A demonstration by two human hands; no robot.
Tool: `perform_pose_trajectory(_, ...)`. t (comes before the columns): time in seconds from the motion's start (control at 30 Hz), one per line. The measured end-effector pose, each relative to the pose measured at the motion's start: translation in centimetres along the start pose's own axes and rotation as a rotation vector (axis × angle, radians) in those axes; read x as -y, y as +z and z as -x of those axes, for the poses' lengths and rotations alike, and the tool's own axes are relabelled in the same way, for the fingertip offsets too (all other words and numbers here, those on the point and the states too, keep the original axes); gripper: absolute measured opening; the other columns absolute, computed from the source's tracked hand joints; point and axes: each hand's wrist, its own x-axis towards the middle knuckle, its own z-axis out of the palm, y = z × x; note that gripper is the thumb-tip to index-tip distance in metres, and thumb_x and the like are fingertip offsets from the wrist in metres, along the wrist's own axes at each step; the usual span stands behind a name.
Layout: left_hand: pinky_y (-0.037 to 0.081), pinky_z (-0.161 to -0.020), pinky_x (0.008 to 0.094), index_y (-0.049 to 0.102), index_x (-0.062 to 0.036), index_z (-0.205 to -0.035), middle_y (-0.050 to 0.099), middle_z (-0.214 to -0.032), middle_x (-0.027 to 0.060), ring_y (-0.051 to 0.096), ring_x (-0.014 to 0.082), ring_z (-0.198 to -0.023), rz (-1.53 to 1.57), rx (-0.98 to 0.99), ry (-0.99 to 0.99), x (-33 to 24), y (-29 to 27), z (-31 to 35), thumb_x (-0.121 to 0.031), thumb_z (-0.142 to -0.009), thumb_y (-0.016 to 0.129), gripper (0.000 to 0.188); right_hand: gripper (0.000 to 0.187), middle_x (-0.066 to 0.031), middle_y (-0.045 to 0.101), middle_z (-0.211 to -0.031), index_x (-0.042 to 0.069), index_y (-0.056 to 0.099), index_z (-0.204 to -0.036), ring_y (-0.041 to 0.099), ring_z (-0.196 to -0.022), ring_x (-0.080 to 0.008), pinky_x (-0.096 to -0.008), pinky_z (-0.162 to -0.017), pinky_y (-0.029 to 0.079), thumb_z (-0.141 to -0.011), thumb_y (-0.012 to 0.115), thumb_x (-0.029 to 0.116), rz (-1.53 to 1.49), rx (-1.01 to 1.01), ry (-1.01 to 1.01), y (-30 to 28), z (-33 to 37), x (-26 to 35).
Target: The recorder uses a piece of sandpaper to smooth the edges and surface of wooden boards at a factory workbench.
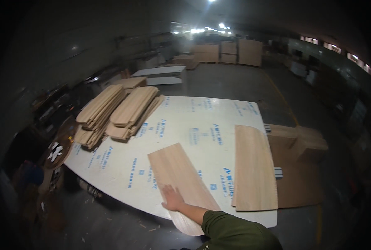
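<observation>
My right hand (173, 199) lies palm down, fingers spread, on a light wooden board (185, 168). The thumb points toward the board's left edge. This board lies at a slant, with a square far end and a rounded near end that sticks out past the table's front edge. My right forearm, in a dark green sleeve (239, 231), crosses over its near part. To the right, another wooden board (255, 171) with a curved side lies lengthwise, apart from the first. My left hand is out of view.
Two stacks of rounded boards, a left stack (101, 110) and a right stack (133, 109), stand at the far left of the white printed tabletop (185, 121). Brown panels (300, 183) are beside the right edge. A round container (60, 148) holds white pieces at left.
</observation>
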Motion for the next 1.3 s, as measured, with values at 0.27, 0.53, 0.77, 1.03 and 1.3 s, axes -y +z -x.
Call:
perform_pose_trajectory(0.27,0.048,-0.064,0.0283,0.063,-0.0043,-0.105,0.058,-0.086,0.0018,0.056,0.0141,-0.072,0.001,-0.075,-0.052,0.2,-0.9,0.7,-0.025,-0.088,0.064,0.027,0.080,-0.0169,0.021,-0.156,0.001,0.026,-0.148,0.017,-0.145,-0.0346,-0.0562,-0.115,0.015,-0.083,0.056,0.037,0.023,-0.056,0.116,-1.3,-0.3,-1.0)
perform_pose_trajectory(0.53,0.047,-0.059,0.0270,0.063,-0.0052,-0.103,0.056,-0.081,0.0008,0.054,0.0128,-0.066,-0.037,0.025,-0.032,0.2,2.2,0.0,-0.028,-0.088,0.065,0.027,0.073,-0.0168,0.029,-0.153,0.005,0.035,-0.144,0.022,-0.143,-0.0361,-0.0559,-0.113,0.022,-0.083,0.057,0.038,0.001,0.072,-0.286,0.3,9.7,2.5)
perform_pose_trajectory(0.77,0.046,-0.054,0.0257,0.063,-0.0061,-0.102,0.054,-0.076,0.0000,0.052,0.0117,-0.062,-0.044,0.207,0.012,0.4,5.1,-2.8,-0.030,-0.088,0.066,0.028,0.074,-0.0158,0.026,-0.155,0.011,0.029,-0.149,0.023,-0.143,-0.0358,-0.0563,-0.113,0.023,-0.090,0.051,0.050,-0.019,-0.020,-0.154,-0.8,21.6,-1.6)
perform_pose_trajectory(1.03,0.045,-0.054,0.0264,0.059,0.0001,-0.106,0.059,-0.080,0.0050,0.053,0.0113,-0.066,-0.194,0.458,-0.084,0.3,11.0,-0.3,-0.036,-0.089,0.065,0.040,0.079,-0.0216,0.025,-0.153,0.013,0.034,-0.148,0.024,-0.142,-0.0399,-0.0551,-0.114,0.021,-0.086,0.053,0.059,-0.012,-0.328,0.398,-1.6,26.5,-8.0)
perform_pose_trajectory(1.3,0.047,-0.086,0.0395,0.062,0.0073,-0.112,0.066,-0.108,0.0180,0.060,0.0277,-0.098,-0.518,0.498,0.372,1.2,11.4,-2.8,-0.037,-0.089,0.063,0.049,0.085,-0.0260,0.024,-0.152,0.009,0.034,-0.146,0.023,-0.141,-0.0411,-0.0512,-0.114,0.021,-0.083,0.057,0.059,0.028,-0.218,0.518,-2.6,24.6,-6.5)
